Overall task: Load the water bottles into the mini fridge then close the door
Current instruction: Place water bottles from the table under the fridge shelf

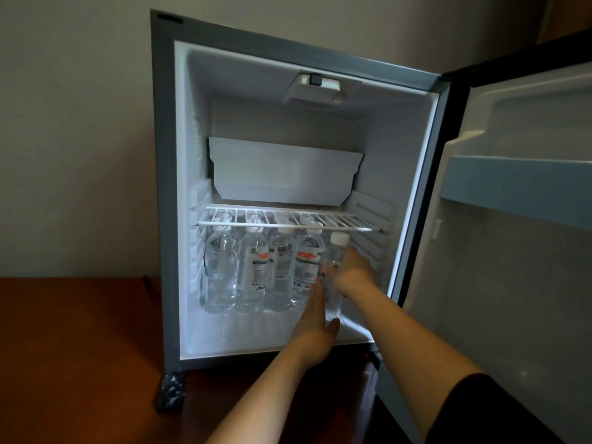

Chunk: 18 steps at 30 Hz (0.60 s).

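Observation:
The mini fridge (166, 187) stands open on a wooden surface, its door (512, 283) swung out to the right. Several clear water bottles (250, 270) stand upright in a row on the fridge floor, under a white wire shelf (288, 221). At the right end of the row, one more bottle (336, 251) with a white cap stands upright. My right hand (352, 270) is wrapped around its upper body. My left hand (315, 318) lies flat against its lower left side, thumb at its base.
A white tray (282, 174) sits on the upper part of the fridge interior, under a light unit (317, 88). The door carries a blue-grey shelf rail (519, 184). The brown wooden surface (80, 347) extends to the left, against a pale wall.

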### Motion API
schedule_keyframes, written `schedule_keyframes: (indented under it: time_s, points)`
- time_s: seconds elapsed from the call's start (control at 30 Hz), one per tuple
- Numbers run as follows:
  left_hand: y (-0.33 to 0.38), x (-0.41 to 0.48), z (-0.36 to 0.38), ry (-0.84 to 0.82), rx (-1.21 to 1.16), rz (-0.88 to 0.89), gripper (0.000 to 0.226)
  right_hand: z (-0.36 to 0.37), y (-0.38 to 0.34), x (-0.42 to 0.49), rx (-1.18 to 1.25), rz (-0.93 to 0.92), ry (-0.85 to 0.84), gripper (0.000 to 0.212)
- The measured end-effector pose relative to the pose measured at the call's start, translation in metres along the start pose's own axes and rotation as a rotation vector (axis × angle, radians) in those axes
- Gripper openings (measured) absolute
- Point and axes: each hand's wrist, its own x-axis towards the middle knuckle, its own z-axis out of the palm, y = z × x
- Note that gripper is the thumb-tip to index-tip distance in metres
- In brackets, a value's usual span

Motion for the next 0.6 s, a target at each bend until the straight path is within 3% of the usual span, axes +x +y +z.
schedule_keyframes:
  time_s: [0.33, 0.6]
  points:
    - [-0.006, 0.022, 0.015, -0.085, 0.185, 0.032, 0.079, 0.004, 0.013, 0.029, 0.022, -0.014, 0.101, 0.032]
    - [-0.019, 0.042, 0.009, -0.090, 0.708, 0.118, 0.071, 0.015, 0.007, 0.049, 0.013, -0.017, 0.160, 0.038]
